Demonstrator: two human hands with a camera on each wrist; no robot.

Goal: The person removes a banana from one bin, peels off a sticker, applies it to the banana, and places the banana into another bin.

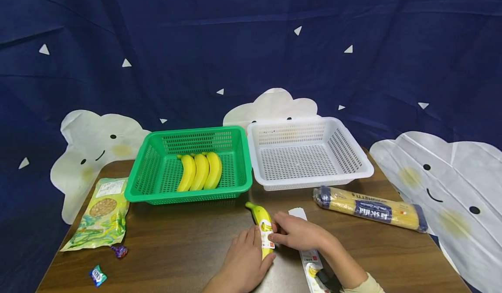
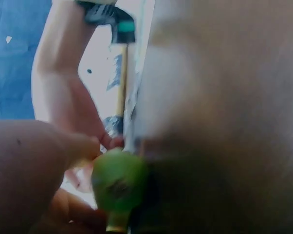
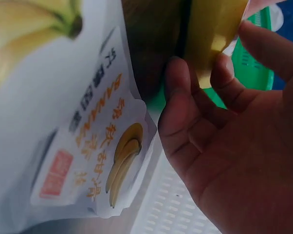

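A navy cloth backdrop with white triangles and clouds point(image 1: 251, 45) is hung behind a brown wood-grain table point(image 1: 176, 249). On it, a green plastic mesh basket point(image 1: 188, 195) is set to the left of a white plastic mesh basket point(image 1: 313, 180). A yellow-green printed plastic bag point(image 1: 103, 214) is laid at the left, a clear-wrapped spaghetti pack point(image 1: 370, 209) at the right. A long white strip printed with bananas point(image 1: 311, 262) is partly covered by the right arm.

The single curved yellow banana point(image 1: 259, 214) lies at the near side of the table, held between thumb and fingers in the left hand's point(image 1: 245, 260) grip. By the right hand point(image 1: 296, 232), with fingers curled, the edge of a white banana-printed label point(image 1: 266, 234) appears to be pinched.

Three yellow bananas point(image 1: 201, 172) are lined up in the green basket. The step in hand is judged to be label application; the loose edge should next be pressed flat, with the fruit kept steady.

Smallest are a purple-wrapped lollipop point(image 1: 119, 251) and a blue-green wrapped sweet point(image 1: 97, 276).
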